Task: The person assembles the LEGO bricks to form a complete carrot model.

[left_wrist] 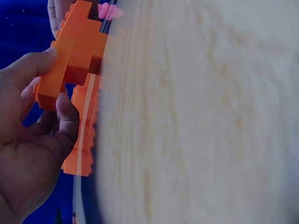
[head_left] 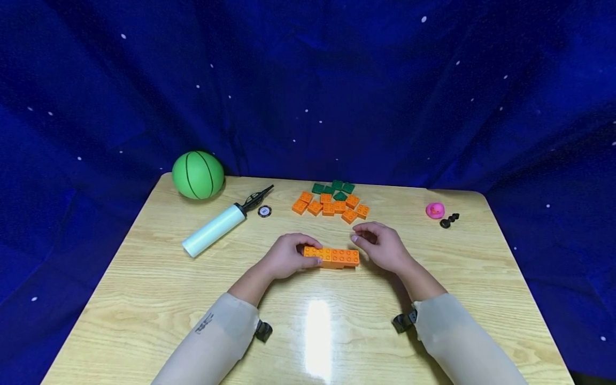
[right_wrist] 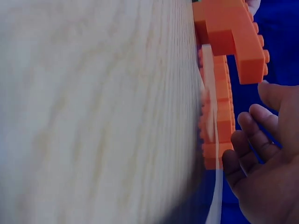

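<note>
My left hand (head_left: 287, 258) grips the left end of a joined block of orange building bricks (head_left: 344, 258), thumb on the near side and fingers behind. In the left wrist view the orange block (left_wrist: 83, 44) has a stepped underside, a lower layer sticking down below its long top row. Just off its right end is my right hand (head_left: 383, 248), fingers loosely bent with nothing between them. The right wrist view puts that thumb close under the block's end. Farther back on the table lie several loose orange bricks (head_left: 328, 208) and several dark green bricks (head_left: 318, 188).
A green ball (head_left: 198, 175) sits at the table's back left corner. Before it lie a pale blue hand pump (head_left: 214, 230) with a black nozzle and a round black-and-white chip (head_left: 264, 211). At the right are a pink rubber duck (head_left: 435, 210) and a small black piece (head_left: 445, 223).
</note>
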